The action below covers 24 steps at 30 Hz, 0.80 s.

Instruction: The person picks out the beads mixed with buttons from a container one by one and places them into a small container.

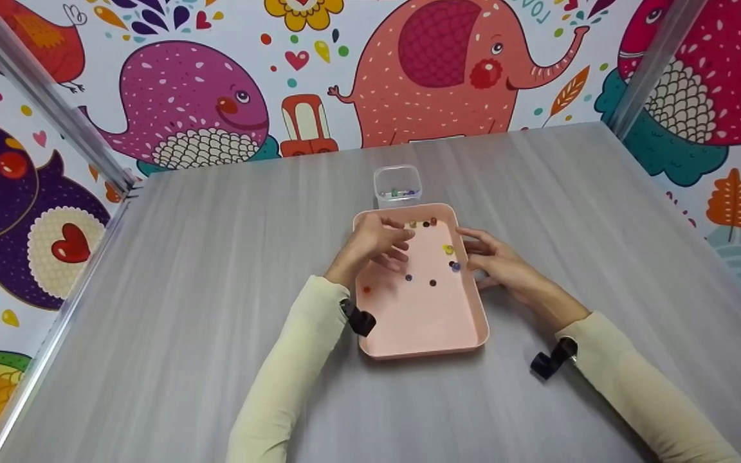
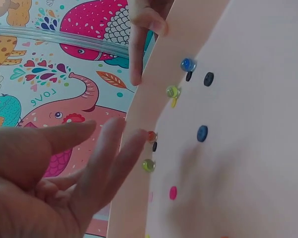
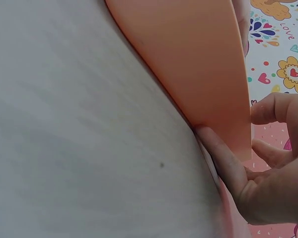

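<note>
Two bare hands are at a pink tray [image 1: 422,321], which lies on the grey worktop [image 1: 216,289] at the centre of the head frame. The left hand [image 1: 380,240] hangs over the tray's upper left part, fingers slightly bent and spread, the thumb well apart from them; it holds nothing. The right hand [image 1: 499,260] grips the tray's right wall; in the right wrist view one digit presses along the bottom edge while others touch the rim.

Small marbles [image 2: 187,64] and buttons [image 2: 202,133] are scattered in the tray, mostly towards its upper right in the head frame; a red piece [image 1: 366,290] lies near the left wall. A clear box [image 1: 397,183] with small pieces inside stands just above the tray in that frame; whether they touch I cannot tell. A cartoon wall [image 1: 435,109] fills the top.
</note>
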Each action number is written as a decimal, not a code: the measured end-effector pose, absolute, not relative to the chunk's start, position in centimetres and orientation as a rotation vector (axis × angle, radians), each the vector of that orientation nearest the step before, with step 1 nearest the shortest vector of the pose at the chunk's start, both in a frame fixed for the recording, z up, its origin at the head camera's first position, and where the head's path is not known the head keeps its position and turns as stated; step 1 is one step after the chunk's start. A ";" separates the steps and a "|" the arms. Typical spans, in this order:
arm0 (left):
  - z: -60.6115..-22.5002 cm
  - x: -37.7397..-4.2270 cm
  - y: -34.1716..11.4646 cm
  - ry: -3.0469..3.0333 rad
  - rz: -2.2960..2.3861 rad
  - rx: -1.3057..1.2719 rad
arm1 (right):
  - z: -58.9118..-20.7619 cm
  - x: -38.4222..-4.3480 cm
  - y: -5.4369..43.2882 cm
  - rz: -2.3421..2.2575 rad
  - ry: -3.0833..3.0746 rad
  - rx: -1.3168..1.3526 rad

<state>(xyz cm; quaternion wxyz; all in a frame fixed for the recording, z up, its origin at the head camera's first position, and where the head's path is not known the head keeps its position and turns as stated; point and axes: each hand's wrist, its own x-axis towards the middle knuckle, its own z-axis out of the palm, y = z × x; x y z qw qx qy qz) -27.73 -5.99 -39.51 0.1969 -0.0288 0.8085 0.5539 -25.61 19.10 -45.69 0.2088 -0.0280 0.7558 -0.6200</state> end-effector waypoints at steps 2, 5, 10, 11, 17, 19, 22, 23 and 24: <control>-39.6 -27.9 -5.8 2.252 1.554 -0.088 | -45.7 -25.6 19.1 -1.720 2.108 -0.076; -39.7 -28.2 -5.7 2.252 1.539 -0.101 | -45.8 -25.6 19.1 -1.719 2.104 -0.083; -39.9 -28.6 -5.5 2.280 1.516 -0.077 | -45.7 -25.6 19.1 -1.741 2.089 -0.092; -40.0 -28.8 -5.4 2.285 1.516 -0.069 | -45.7 -25.6 19.1 -1.748 2.085 -0.089; -40.5 -29.3 -5.3 2.297 1.531 -0.063 | -45.7 -25.7 19.0 -1.759 2.079 -0.070; -40.7 -29.4 -5.2 2.293 1.539 -0.073 | -45.7 -25.7 19.0 -1.756 2.083 -0.067; -40.8 -29.5 -5.2 2.272 1.553 -0.096 | -45.7 -25.7 19.0 -1.752 2.090 -0.071; -40.8 -29.6 -5.2 2.258 1.560 -0.106 | -45.7 -25.7 19.0 -1.751 2.091 -0.073; -40.9 -29.7 -5.2 2.246 1.571 -0.106 | -45.7 -25.7 19.0 -1.750 2.091 -0.074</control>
